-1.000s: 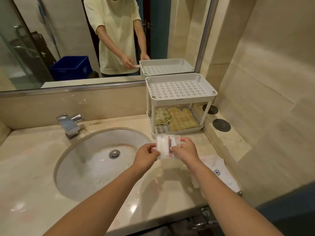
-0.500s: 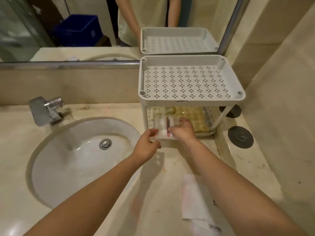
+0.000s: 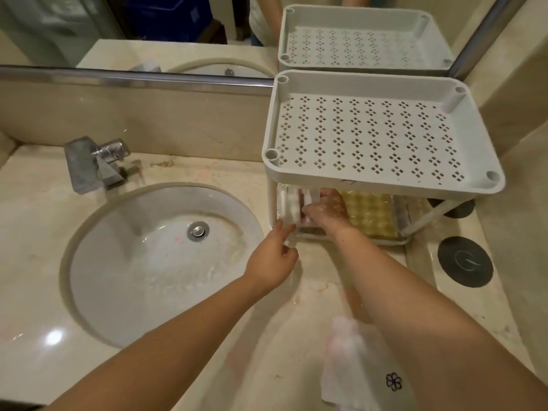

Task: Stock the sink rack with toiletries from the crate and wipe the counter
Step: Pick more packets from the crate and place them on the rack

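A white two-tier sink rack (image 3: 382, 179) stands on the counter right of the basin; its perforated top tray holds nothing. My right hand (image 3: 326, 210) reaches into the lower tier and holds a clear wrapped toiletry packet (image 3: 293, 206) with a pink strip, at the tier's left end. My left hand (image 3: 274, 259) is just outside the rack's front left corner, fingers loosely curled, fingertips close to the packet's edge. Yellow packets (image 3: 370, 215) lie in the lower tier to the right. A white cloth (image 3: 355, 372) with a flower mark lies on the counter under my right forearm.
A round basin (image 3: 148, 262) with a metal drain fills the counter's left; a chrome tap (image 3: 95, 164) stands behind it. Two dark round discs (image 3: 465, 261) sit on the ledge right of the rack. The mirror behind reflects a blue crate (image 3: 166, 16).
Both hands carried the packet from above the counter forward into the rack's lower tier. My left hand has come off it and dropped back to the rack's front corner. The view moved closer.
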{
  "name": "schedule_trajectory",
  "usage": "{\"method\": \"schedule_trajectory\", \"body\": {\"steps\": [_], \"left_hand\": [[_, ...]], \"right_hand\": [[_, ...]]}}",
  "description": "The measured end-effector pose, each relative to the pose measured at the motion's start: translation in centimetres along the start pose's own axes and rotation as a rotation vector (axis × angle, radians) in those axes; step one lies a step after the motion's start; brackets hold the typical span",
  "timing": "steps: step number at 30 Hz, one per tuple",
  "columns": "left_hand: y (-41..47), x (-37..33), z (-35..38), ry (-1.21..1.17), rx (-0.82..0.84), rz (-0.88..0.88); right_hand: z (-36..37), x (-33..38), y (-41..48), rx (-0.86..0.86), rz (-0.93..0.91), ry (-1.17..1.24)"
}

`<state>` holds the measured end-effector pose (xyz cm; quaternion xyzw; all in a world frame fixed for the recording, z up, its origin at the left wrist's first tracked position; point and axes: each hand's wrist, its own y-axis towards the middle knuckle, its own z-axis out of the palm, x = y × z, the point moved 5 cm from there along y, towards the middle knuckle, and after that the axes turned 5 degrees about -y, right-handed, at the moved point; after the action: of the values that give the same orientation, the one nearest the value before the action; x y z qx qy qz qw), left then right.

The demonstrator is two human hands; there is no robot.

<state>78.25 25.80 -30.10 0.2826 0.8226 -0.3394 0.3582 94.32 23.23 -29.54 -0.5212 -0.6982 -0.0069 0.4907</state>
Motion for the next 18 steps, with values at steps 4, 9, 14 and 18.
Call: {"method": "schedule_trajectory", "body": {"steps": [4, 9, 14, 18], "left_hand": [[0.1, 0.6, -0.2, -0.027, -0.037, 0.027], [0.3, 0.9, -0.3, -0.018, -0.046, 0.018], [-0.1, 0.6, -0.7, -0.035, -0.074, 0.04], [-1.0, 0.3, -1.0, -0.093, -0.109, 0.05]], "right_hand": [[0.6, -0.7, 0.2, 0.019, 0.026, -0.134], [0.3, -0.1, -0.1, 0.01, -0.033, -0.28], [-0.9, 0.2, -1.3, -0.058, -0.093, -0.367], [-1.4, 0.0, -2.6, -0.082, -0.082, -0.405]]}}
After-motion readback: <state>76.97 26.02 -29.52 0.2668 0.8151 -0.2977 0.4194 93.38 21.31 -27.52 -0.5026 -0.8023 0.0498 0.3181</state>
